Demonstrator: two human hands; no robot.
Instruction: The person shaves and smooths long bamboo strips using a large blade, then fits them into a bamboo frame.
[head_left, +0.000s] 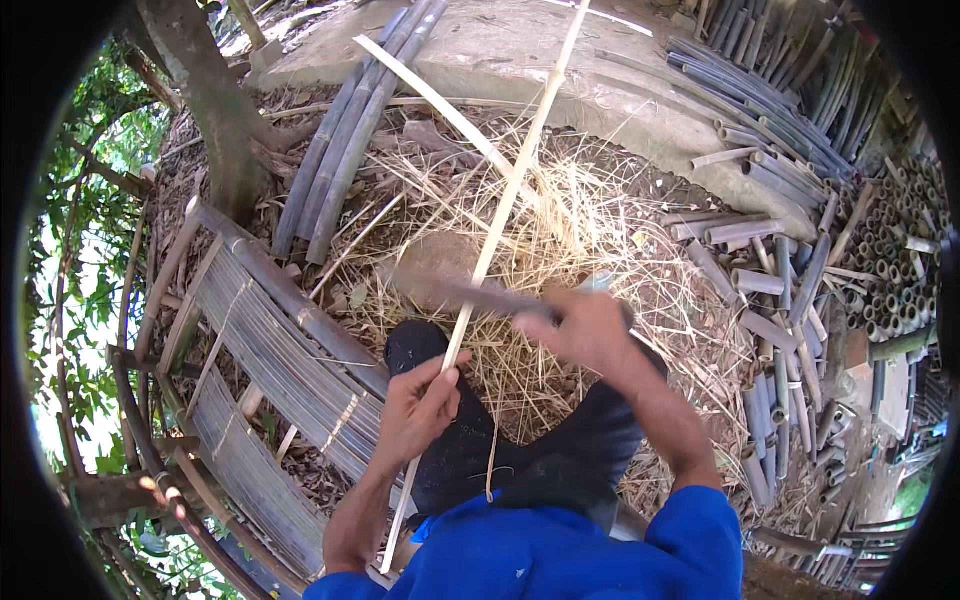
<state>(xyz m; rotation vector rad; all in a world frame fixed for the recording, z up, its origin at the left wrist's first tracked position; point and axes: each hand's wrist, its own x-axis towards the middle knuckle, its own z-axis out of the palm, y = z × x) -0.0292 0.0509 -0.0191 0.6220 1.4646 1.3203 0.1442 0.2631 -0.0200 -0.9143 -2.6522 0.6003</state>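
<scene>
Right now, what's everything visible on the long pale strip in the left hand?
Pale strip, long and thin, bamboo by its look, with a slight node near the picture's top edge. It slants from lower left to upper right; its upper end leaves the frame, its lower end lies beside the left forearm. The left hand grips it. A dark blade, blurred, crosses it above that hand; contact unclear.

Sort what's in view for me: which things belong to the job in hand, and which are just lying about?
In hand:
Long pale strip, gripped by the left hand
Long dark tool, blurred, probably a knife, in the right hand

Apparently just around:
Second pale strip
Straw-coloured slivers
Dark poles
Cut bamboo pieces
Slatted bench
</scene>
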